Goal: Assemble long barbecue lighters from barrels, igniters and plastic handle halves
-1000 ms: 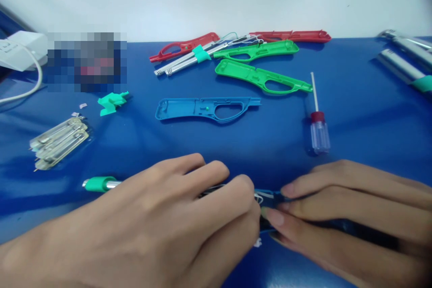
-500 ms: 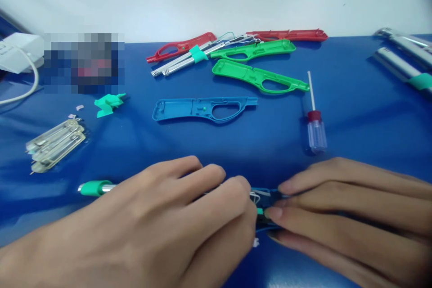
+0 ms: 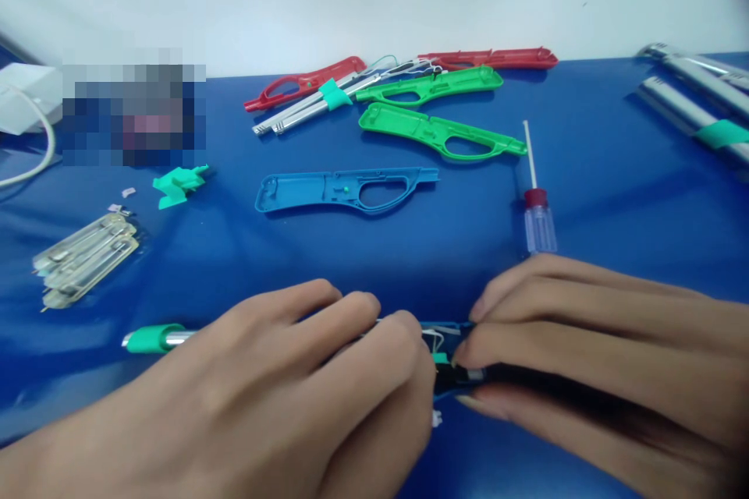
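Low in the view, my left hand (image 3: 304, 374) curls over a blue lighter casing half (image 3: 453, 325) and hides most of it. Fingers of my right hand (image 3: 555, 343) close around the casing's right part, thumb on the near side and fingertips on the far side. Between my hands, white wires (image 3: 433, 339), a bit of green tape and a dark part show inside the casing. A metal lighter tube (image 3: 179, 338) wrapped in green tape (image 3: 153, 338) sticks out left of my left hand.
Beyond lie another blue casing half (image 3: 298, 193), green halves (image 3: 409, 125), red halves (image 3: 497, 58) and taped metal tubes (image 3: 304, 107). A screwdriver (image 3: 538, 226) rests near my right hand. Clear fuel tanks (image 3: 87, 261) and crumpled green tape (image 3: 180, 185) lie left; metal tubes (image 3: 690, 105) lie right.
The view has shifted slightly, so the table things sit a little further left. My right fingers have moved slightly and spread, showing more of the dark part inside the casing.
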`<state>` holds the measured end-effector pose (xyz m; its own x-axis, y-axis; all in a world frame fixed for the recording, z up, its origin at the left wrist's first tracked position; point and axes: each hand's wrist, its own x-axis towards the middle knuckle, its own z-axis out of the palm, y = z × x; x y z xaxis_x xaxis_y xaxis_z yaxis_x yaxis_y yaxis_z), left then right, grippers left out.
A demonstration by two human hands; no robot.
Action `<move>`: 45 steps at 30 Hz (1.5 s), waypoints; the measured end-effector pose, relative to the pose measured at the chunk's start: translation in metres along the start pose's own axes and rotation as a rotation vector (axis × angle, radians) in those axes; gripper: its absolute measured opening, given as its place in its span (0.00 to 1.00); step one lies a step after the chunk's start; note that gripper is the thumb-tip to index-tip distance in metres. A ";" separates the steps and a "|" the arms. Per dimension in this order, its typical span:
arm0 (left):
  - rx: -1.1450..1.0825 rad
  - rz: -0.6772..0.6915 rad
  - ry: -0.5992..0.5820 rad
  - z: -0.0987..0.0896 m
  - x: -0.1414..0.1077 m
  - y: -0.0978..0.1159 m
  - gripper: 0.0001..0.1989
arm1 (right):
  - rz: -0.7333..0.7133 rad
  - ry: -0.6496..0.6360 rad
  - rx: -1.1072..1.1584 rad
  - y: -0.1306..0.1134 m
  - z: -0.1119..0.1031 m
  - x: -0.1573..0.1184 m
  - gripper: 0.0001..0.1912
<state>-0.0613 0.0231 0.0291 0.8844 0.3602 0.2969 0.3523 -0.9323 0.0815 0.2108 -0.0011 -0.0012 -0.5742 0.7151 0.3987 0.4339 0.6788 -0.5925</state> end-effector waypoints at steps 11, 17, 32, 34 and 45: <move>0.091 0.065 -0.044 -0.001 0.000 0.000 0.09 | 0.103 -0.013 0.025 0.001 0.004 -0.001 0.04; 0.082 0.051 0.001 -0.001 0.000 0.005 0.12 | 0.107 -0.040 0.021 -0.001 0.002 -0.003 0.03; 0.044 -0.012 0.017 0.004 0.006 0.004 0.14 | 0.219 0.006 0.026 -0.004 0.007 -0.009 0.09; -0.034 -0.050 0.013 0.006 0.007 0.004 0.14 | 0.182 0.030 0.003 -0.005 0.009 -0.012 0.12; -0.296 -0.257 -0.057 0.007 0.006 0.006 0.09 | 0.079 -0.046 -0.155 -0.006 0.008 -0.028 0.17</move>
<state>-0.0513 0.0199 0.0246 0.7975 0.5763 0.1784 0.4682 -0.7777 0.4193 0.2188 -0.0264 -0.0144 -0.5636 0.7612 0.3208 0.5786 0.6410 -0.5044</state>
